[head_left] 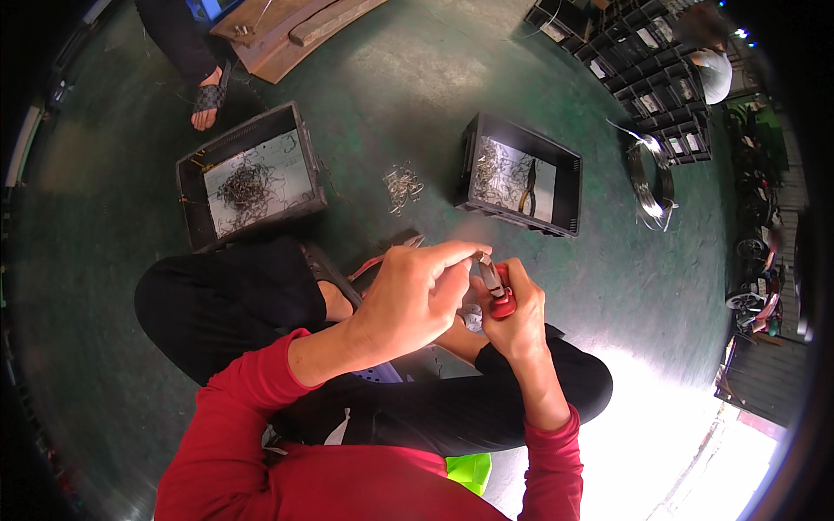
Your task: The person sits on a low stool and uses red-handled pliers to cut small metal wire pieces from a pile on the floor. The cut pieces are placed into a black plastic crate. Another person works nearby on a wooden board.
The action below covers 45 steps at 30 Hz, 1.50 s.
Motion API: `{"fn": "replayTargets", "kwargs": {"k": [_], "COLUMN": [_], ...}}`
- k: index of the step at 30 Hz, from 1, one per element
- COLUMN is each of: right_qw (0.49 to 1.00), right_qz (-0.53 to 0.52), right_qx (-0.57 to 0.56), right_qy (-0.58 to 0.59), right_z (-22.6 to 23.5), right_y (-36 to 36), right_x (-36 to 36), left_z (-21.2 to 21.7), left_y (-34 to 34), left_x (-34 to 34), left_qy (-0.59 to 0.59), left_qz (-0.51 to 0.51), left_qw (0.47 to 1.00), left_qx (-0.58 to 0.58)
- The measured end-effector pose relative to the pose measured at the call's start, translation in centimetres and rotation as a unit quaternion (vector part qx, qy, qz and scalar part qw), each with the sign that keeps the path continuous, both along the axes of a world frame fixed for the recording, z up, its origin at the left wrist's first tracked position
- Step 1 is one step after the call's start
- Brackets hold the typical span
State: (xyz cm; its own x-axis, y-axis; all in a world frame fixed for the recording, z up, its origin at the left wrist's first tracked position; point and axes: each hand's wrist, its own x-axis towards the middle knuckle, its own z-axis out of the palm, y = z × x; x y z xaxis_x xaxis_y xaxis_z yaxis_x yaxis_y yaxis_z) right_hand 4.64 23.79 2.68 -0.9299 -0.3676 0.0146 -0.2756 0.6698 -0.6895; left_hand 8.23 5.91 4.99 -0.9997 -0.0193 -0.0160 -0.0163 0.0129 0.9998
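My right hand (523, 319) is closed round a pair of red-handled pliers (492, 280), jaws pointing up and away from me. At the tip of the jaws, the thumb and fingers of my left hand (413, 291) are pinched together. Whatever they hold there is too small to make out. Beyond my hands, a small heap of bent metal wire pieces (402, 187) lies on the green floor. Partly hidden behind my left hand is another red-handled tool (368, 267).
A black crate (311, 165) at the left holds tangled wire pieces. The black crate (569, 193) at the right contains wire pieces and dark-handled pliers (528, 186). Farther right lie a wire coil (645, 182) and stacked crates (647, 78). Another person's sandalled foot (207, 100) stands at the far left.
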Motion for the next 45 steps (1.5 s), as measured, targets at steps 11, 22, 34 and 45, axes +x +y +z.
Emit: {"fn": "replayTargets", "kwargs": {"k": [11,22,34,45], "right_qw": [0.911,0.768,0.784,0.797], "right_qz": [0.034,0.046,0.042,0.024], "right_qx": [-0.033,-0.31,-0.324,-0.341], "right_qy": [-0.41,-0.558,-0.528,-0.498], "right_z": [4.5,3.2,3.7,3.3], "right_y": [1.9,0.3,-0.2,0.3], "right_x": [-3.4,-3.1,-3.0,-3.3], "left_z": [-0.6,-0.5,-2.1,-3.6], "left_y": [-3.5,-3.5,-4.1,-5.2], "left_x": [-3.0,-4.0,-4.5,-5.6], "left_qy": [-0.108,-0.105,-0.07,-0.116], "left_qz": [-0.023,0.046,0.031,0.005], "left_qw": [0.979,0.948,0.951,0.894], "left_qx": [0.17,0.296,0.298,0.432]}}
